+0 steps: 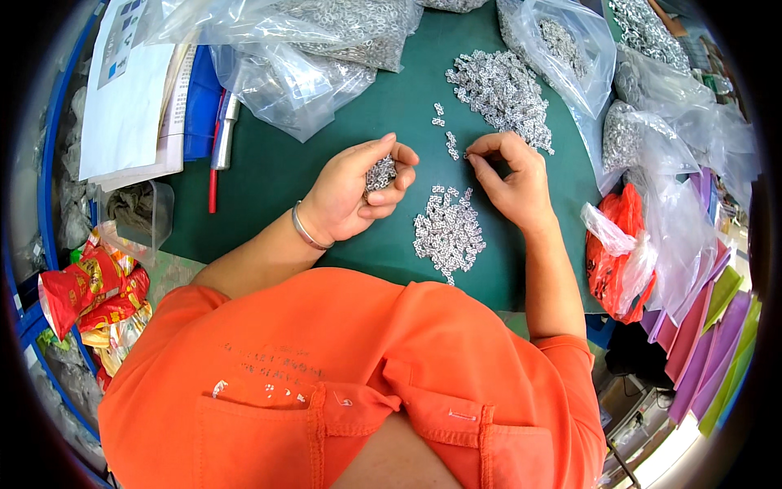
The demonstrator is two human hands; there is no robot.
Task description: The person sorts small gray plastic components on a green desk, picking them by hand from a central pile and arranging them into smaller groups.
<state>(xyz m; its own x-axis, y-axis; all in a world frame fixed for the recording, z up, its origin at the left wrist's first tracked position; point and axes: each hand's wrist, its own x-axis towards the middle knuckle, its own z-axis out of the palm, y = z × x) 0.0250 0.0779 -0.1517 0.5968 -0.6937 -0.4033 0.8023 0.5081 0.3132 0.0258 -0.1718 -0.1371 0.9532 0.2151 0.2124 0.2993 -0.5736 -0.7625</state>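
Observation:
My left hand (pixel 346 181), with a metal bracelet on its wrist, is cupped around a handful of small silver metal parts (pixel 380 174). Thumb and forefinger of my right hand (pixel 520 181) are pinched together beside a few loose parts (pixel 452 147) on the table; whatever sits at the fingertips is too small to make out. Beyond that hand spreads a large pile of the same silver parts (pixel 498 91). A smaller pile (pixel 449 231) lies between my forearms, closer to my body.
On the green table (pixel 269 187), clear plastic bags (pixel 293 85) of metal parts stand along the far side and right. Papers (pixel 122 106), a blue folder (pixel 200 106) and a red pen (pixel 214 183) lie at left. A red plastic bag (pixel 617 253) hangs at the right edge.

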